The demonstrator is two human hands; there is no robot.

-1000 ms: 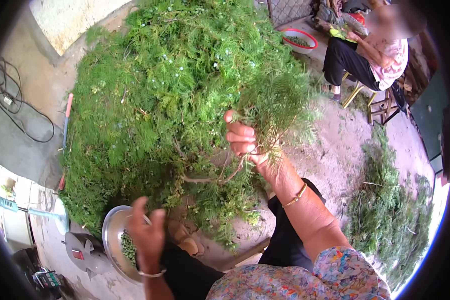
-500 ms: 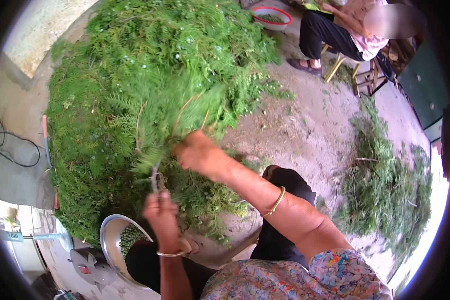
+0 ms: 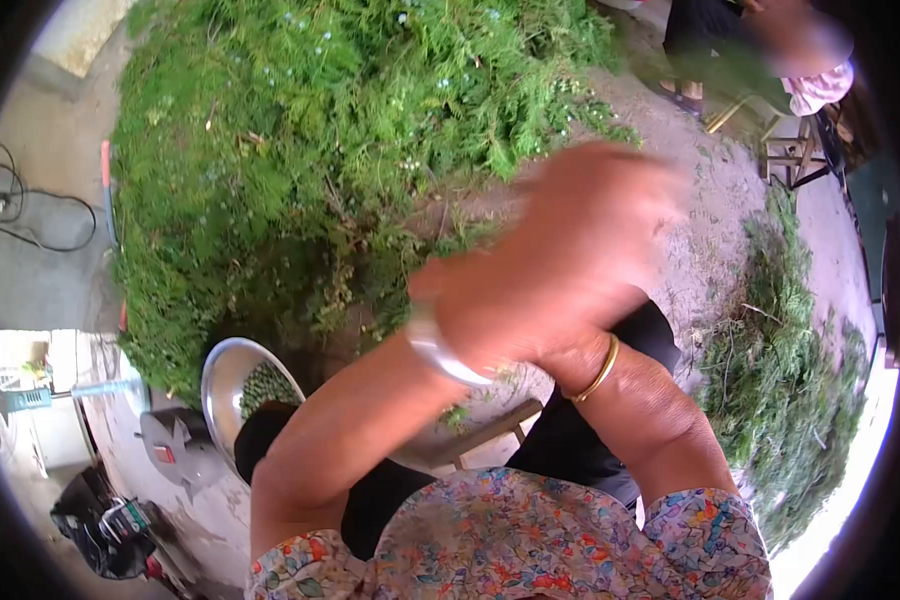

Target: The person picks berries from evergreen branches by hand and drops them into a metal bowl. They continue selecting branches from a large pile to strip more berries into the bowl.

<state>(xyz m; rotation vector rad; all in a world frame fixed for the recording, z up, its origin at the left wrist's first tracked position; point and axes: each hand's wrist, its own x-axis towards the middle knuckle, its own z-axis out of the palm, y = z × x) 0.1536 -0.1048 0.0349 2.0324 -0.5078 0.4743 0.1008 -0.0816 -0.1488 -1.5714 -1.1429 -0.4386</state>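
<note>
My left hand (image 3: 580, 240), above a silver bracelet (image 3: 440, 352), reaches up and to the right across my right hand. It is smeared by motion, so its fingers and anything in them cannot be made out. My right hand (image 3: 568, 352), with a gold bangle (image 3: 600, 370) at the wrist, is mostly hidden beneath the left. Beyond both hands lies a big heap of green conifer branches (image 3: 300, 120). A metal bowl (image 3: 213, 375) with small green cones or berries stands beside my knee. A blurred green streak (image 3: 715, 70) shows at the upper right.
Another person (image 3: 815, 90) sits at the upper right, near a wooden stool (image 3: 798, 160). A second pile of branches (image 3: 780, 400) lies on the right floor. Cables (image 3: 45, 215) run along the left. A black bag (image 3: 100, 525) lies at lower left.
My left hand, seen earlier with a metal cutting tool, has swung up and right over my right hand. The right hand has shifted right, and the sprig near it no longer shows there.
</note>
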